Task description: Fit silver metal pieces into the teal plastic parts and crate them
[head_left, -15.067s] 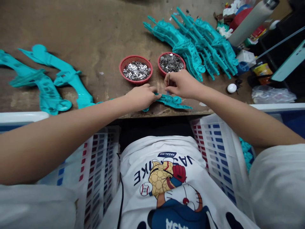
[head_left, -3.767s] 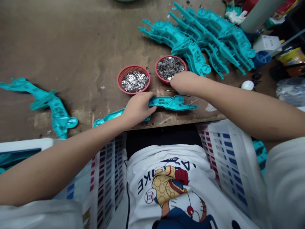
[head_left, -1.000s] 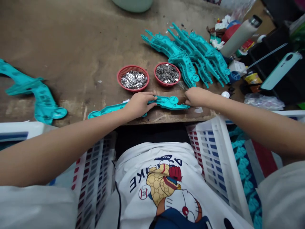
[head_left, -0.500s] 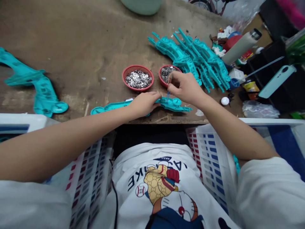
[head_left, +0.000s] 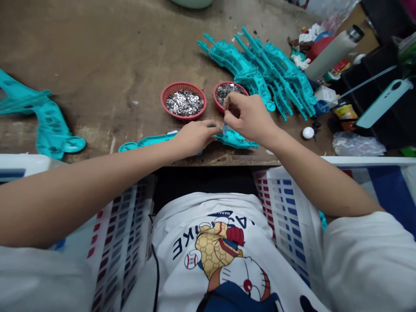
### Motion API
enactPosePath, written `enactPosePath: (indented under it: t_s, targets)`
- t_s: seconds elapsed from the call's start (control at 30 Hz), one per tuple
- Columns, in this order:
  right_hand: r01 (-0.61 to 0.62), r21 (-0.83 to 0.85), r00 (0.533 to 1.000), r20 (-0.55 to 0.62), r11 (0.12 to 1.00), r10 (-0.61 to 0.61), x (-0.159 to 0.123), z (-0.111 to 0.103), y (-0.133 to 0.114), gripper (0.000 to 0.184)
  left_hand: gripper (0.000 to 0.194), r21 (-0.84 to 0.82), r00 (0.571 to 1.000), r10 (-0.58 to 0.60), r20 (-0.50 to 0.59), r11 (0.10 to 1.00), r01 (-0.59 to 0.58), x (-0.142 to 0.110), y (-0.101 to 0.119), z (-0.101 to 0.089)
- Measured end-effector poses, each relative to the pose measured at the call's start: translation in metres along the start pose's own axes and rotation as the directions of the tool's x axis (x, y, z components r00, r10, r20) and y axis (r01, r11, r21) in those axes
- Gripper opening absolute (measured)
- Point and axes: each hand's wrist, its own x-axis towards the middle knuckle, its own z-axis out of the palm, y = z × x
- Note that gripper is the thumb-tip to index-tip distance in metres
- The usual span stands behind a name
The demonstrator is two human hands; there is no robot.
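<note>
A long teal plastic part [head_left: 146, 141] lies along the near edge of the wooden table [head_left: 97, 56]. My left hand [head_left: 195, 136] rests on its middle, fingers curled over it and pressing it down. My right hand [head_left: 248, 117] hovers just above the same part, pinching a thin stick-like tool [head_left: 225, 117] upright, its tip touching the part beside my left fingertips. Just beyond my hands sit two small red baskets: the left basket [head_left: 183, 102] holds shiny metal washers, the right basket [head_left: 227, 90] holds darker small metal bits.
A heap of teal parts [head_left: 266, 69] lies at the back right, another teal part [head_left: 48, 125] at the far left. Bottle [head_left: 333, 50], phone [head_left: 383, 102], small pots and a white cap [head_left: 307, 132] crowd the right. White slatted crates [head_left: 292, 203] flank my lap.
One second ago my right hand was low at the part's right end. It has since lifted the thin tool and brought it upright over the part's middle. My left hand stayed put.
</note>
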Motion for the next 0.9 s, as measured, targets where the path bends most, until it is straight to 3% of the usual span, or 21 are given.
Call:
enactPosePath:
  t_s: [0.13, 0.2, 0.33, 0.53, 0.7, 0.83, 0.9]
  targets:
    - [-0.088, -0.142, 0.975, 0.190, 0.986, 0.115, 0.001, -0.016, -0.021, 0.030, 0.046, -0.026, 1.000, 0.017, -0.004, 1.000, -0.017, 0.002, -0.009, 0.005]
    - [-0.114, -0.164, 0.962, 0.228, 0.980, 0.150, 0.001, -0.023, -0.029, 0.033, 0.046, -0.047, 0.999, 0.027, -0.032, 0.998, -0.029, 0.002, -0.013, 0.008]
    - [-0.113, -0.162, 0.971, 0.192, 0.980, 0.144, 0.003, -0.027, -0.033, 0.034, 0.046, -0.067, 0.998, 0.040, -0.046, 0.997, -0.043, 0.002, -0.014, 0.009]
    - [-0.118, -0.259, 0.952, 0.247, 0.959, 0.184, 0.004, -0.023, -0.030, 0.039, 0.048, -0.057, 1.000, 0.012, -0.017, 0.998, -0.013, 0.000, -0.010, 0.004]
    - [-0.096, -0.226, 0.954, 0.256, 0.969, 0.154, 0.000, -0.025, -0.028, 0.034, 0.053, -0.041, 0.999, 0.023, -0.024, 0.999, -0.024, 0.000, -0.011, 0.003]
    - [-0.195, -0.265, 0.965, 0.121, 0.944, 0.233, 0.003, -0.034, -0.015, 0.039, 0.052, 0.003, 1.000, 0.017, -0.018, 1.000, -0.017, 0.000, -0.009, 0.003]
    - [-0.221, -0.316, 0.943, 0.172, 0.923, 0.285, 0.006, -0.034, 0.001, 0.044, 0.050, 0.049, 1.000, 0.016, 0.011, 0.999, -0.017, 0.000, -0.007, 0.001]
